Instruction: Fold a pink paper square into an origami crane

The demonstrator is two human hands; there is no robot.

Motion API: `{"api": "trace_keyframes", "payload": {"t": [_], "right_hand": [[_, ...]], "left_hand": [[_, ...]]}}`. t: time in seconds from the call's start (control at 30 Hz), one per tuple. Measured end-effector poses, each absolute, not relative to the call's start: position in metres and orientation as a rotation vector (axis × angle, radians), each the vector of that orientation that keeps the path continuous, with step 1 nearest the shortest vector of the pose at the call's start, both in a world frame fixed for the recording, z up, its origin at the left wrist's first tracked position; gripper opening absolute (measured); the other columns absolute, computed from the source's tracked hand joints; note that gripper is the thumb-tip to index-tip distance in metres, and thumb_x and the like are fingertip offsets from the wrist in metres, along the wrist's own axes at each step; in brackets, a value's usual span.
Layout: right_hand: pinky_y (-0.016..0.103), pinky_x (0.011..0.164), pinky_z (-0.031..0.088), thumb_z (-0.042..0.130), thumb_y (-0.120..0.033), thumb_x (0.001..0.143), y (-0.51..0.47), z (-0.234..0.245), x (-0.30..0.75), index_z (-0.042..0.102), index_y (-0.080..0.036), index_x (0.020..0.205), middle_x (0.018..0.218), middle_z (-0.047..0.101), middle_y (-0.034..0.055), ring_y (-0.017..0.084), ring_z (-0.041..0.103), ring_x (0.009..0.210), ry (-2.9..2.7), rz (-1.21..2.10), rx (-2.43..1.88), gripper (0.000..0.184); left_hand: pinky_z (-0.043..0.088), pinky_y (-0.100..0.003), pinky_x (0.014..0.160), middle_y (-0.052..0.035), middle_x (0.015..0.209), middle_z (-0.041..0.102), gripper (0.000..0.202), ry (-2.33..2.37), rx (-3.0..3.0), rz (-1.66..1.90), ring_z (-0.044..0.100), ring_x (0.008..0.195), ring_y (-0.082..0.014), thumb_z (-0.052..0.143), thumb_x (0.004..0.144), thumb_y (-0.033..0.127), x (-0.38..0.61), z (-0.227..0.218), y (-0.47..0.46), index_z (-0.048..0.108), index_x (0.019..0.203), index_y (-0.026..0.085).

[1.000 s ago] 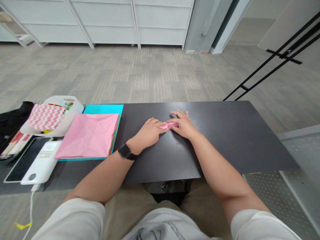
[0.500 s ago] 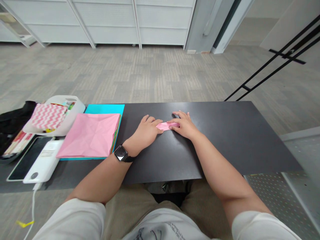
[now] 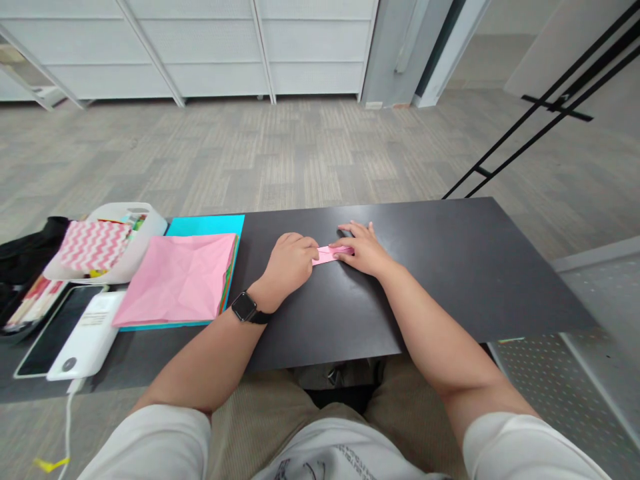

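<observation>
A narrow folded strip of pink paper [image 3: 325,254] lies on the dark table between my hands. My left hand [image 3: 291,261], with a black watch on its wrist, is closed with its fingers curled at the strip's left end. Across the right end rests my right hand [image 3: 364,251], its thumb and index finger on the paper and its other fingers spread forward. The fingers partly cover both ends of the strip.
On the left lie a stack of pink and coloured paper [image 3: 177,277] on a blue sheet [image 3: 210,225], a white basket [image 3: 145,230], a white power bank [image 3: 90,333] with a cable, and a phone [image 3: 53,333]. The dark table [image 3: 450,267] extends right.
The fingers of my left hand have curled in from a flatter pose, baring more of the strip's left end. My right hand stays on the paper. The view has shifted slightly.
</observation>
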State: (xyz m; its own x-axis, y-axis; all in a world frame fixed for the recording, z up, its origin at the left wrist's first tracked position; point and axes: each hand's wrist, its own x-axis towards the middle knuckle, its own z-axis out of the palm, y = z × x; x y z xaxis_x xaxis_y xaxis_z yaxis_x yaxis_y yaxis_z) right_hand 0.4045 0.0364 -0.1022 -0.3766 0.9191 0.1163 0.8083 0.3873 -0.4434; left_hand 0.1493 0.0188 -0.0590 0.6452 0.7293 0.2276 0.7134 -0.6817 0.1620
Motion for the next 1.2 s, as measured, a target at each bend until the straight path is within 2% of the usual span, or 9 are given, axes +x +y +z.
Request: {"api": "trace_keyframes", "payload": {"t": [0.1, 0.23, 0.37, 0.53, 0.67, 0.83, 0.97, 1.1, 1.2], "right_hand": [[0.08, 0.13, 0.009, 0.079, -0.037, 0.095, 0.037, -0.104, 0.405, 0.083, -0.04, 0.124, 0.161, 0.058, 0.0056, 0.041, 0.038, 0.161, -2.303, 0.437, -1.482, 0.03], [0.08, 0.131, 0.01, 0.078, -0.038, 0.095, 0.035, -0.104, 0.404, 0.083, -0.039, 0.123, 0.16, 0.059, 0.0063, 0.04, 0.04, 0.16, -2.299, 0.426, -1.457, 0.029], [0.08, 0.13, 0.01, 0.08, -0.042, 0.094, 0.032, -0.101, 0.402, 0.084, -0.037, 0.122, 0.158, 0.06, 0.0077, 0.041, 0.041, 0.159, -2.311, 0.428, -1.42, 0.029], [0.082, 0.13, 0.01, 0.089, -0.04, 0.085, 0.031, -0.1, 0.403, 0.082, -0.035, 0.125, 0.159, 0.06, 0.0079, 0.042, 0.041, 0.159, -2.35, 0.445, -1.372, 0.041], [0.079, 0.13, 0.017, 0.09, -0.036, 0.084, 0.03, -0.1, 0.403, 0.082, -0.036, 0.125, 0.156, 0.062, 0.0077, 0.04, 0.047, 0.155, -2.337, 0.456, -1.369, 0.042], [0.078, 0.13, 0.019, 0.084, -0.035, 0.09, 0.028, -0.097, 0.4, 0.085, -0.037, 0.114, 0.149, 0.067, 0.0062, 0.036, 0.054, 0.147, -2.301, 0.451, -1.327, 0.025], [0.077, 0.13, 0.018, 0.08, -0.03, 0.092, 0.027, -0.096, 0.399, 0.086, -0.035, 0.1, 0.144, 0.07, 0.0044, 0.032, 0.058, 0.143, -2.29, 0.467, -1.282, 0.012], [0.077, 0.13, 0.016, 0.078, -0.028, 0.092, 0.028, -0.094, 0.398, 0.084, -0.032, 0.093, 0.141, 0.071, 0.0048, 0.031, 0.059, 0.141, -2.295, 0.487, -1.26, 0.008], [0.077, 0.129, 0.017, 0.076, -0.027, 0.091, 0.028, -0.093, 0.397, 0.082, -0.031, 0.099, 0.136, 0.072, 0.0054, 0.031, 0.061, 0.137, -2.28, 0.493, -1.283, 0.011]], "left_hand": [[0.052, -0.048, 0.104, -0.0078, 0.126, 0.079, 0.028, 1.177, 2.766, 0.536, 0.068, 0.114, -0.0285, 0.058, 0.101, 0.015, 0.156, -0.066, 0.019, 0.079, 0.12, 0.02], [0.055, -0.047, 0.107, -0.007, 0.132, 0.077, 0.028, 1.096, 2.73, 0.525, 0.07, 0.118, -0.0286, 0.069, 0.102, 0.03, 0.156, -0.082, 0.024, 0.077, 0.129, 0.022], [0.056, -0.046, 0.104, -0.004, 0.126, 0.08, 0.021, 1.063, 2.711, 0.569, 0.072, 0.114, -0.027, 0.07, 0.104, 0.034, 0.152, -0.094, 0.032, 0.082, 0.119, 0.027], [0.058, -0.046, 0.101, -0.0052, 0.122, 0.082, 0.02, 1.059, 2.729, 0.621, 0.073, 0.109, -0.0258, 0.065, 0.105, 0.029, 0.153, -0.097, 0.033, 0.084, 0.111, 0.025], [0.057, -0.044, 0.101, -0.0044, 0.12, 0.082, 0.02, 1.07, 2.71, 0.624, 0.073, 0.108, -0.0253, 0.065, 0.102, 0.023, 0.154, -0.092, 0.031, 0.084, 0.109, 0.024], [0.055, -0.043, 0.101, -0.0049, 0.117, 0.081, 0.023, 1.089, 2.68, 0.596, 0.072, 0.107, -0.0241, 0.06, 0.104, 0.02, 0.156, -0.087, 0.03, 0.082, 0.109, 0.023], [0.054, -0.042, 0.094, -0.0064, 0.109, 0.08, 0.024, 1.129, 2.674, 0.543, 0.071, 0.098, -0.0232, 0.058, 0.106, 0.024, 0.158, -0.085, 0.028, 0.081, 0.102, 0.021], [0.054, -0.04, 0.092, -0.0069, 0.109, 0.079, 0.025, 1.135, 2.617, 0.537, 0.072, 0.101, -0.0238, 0.056, 0.109, 0.027, 0.16, -0.086, 0.027, 0.08, 0.106, 0.021], [0.054, -0.039, 0.091, -0.0063, 0.112, 0.079, 0.023, 1.139, 2.579, 0.539, 0.073, 0.102, -0.0234, 0.057, 0.109, 0.027, 0.16, -0.087, 0.028, 0.079, 0.11, 0.022]]}}
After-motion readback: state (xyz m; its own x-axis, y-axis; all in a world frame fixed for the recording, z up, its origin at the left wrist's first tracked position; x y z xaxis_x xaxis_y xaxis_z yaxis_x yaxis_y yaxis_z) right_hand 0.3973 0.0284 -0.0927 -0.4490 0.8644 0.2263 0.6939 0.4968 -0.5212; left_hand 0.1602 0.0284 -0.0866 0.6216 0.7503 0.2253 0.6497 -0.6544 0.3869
